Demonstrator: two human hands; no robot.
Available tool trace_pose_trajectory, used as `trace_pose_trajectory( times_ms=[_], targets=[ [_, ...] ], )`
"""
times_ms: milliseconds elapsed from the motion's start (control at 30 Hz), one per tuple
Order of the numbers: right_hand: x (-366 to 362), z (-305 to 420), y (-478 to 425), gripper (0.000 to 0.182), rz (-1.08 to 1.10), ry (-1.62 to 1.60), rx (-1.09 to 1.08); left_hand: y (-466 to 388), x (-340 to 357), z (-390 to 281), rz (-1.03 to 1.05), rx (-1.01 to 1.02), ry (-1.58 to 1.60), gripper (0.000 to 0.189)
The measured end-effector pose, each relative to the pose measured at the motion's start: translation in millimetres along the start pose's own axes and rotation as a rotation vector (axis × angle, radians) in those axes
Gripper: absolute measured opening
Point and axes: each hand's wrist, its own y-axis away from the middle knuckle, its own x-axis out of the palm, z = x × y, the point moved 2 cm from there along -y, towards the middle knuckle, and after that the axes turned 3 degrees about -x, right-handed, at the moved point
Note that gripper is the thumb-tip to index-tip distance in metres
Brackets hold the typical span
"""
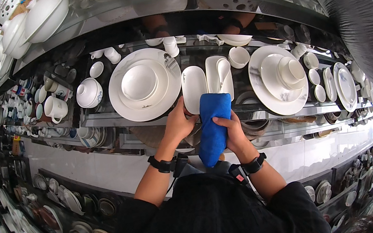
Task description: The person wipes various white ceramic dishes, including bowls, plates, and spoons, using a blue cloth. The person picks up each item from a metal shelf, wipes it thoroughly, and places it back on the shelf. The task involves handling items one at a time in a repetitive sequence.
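My right hand point(235, 128) holds a folded blue cloth point(215, 126), with the thumb lying across its front. The cloth's upper end overlaps the near part of a white oblong dish point(212, 66) that carries a white ceramic spoon point(223, 73). Beside it on the glass shelf is another white oblong dish point(194, 87). My left hand point(179, 123) is at that dish's near left corner, fingers along its side and thumb below; whether it grips the dish is not clear.
A white plate stack with a bowl point(139, 82) stands left, another plate stack point(276, 79) right. White cups point(238, 57) and a lidded bowl point(89, 92) stand nearby. An upper glass shelf point(138, 6) with bowls overhangs the back. Grey ribbed material point(359, 21) hangs at right.
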Motion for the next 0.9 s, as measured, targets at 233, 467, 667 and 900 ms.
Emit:
trace_pose_trajectory(
  times_ms=[233, 467, 667, 900],
  targets=[
    [9, 6, 0, 0.049, 0.032, -0.009, -0.001, -13, 6, 12, -0.073, 0.072, -0.168, 0.056],
    [3, 8, -3, 0.053, 0.06, 0.003, -0.035, -19, 11, 12, -0.171, 0.103, -0.21, 0.049],
    [-32, 28, 12, 0.05, -0.016, 0.001, -0.087, -9, 14, 5, -0.352, 0.065, -0.26, 0.04],
    [-60, 51, 2, 0.05, -0.089, -0.111, -0.116, -20, 38, -37, -0.249, 0.232, -0.279, 0.025]
  ],
)
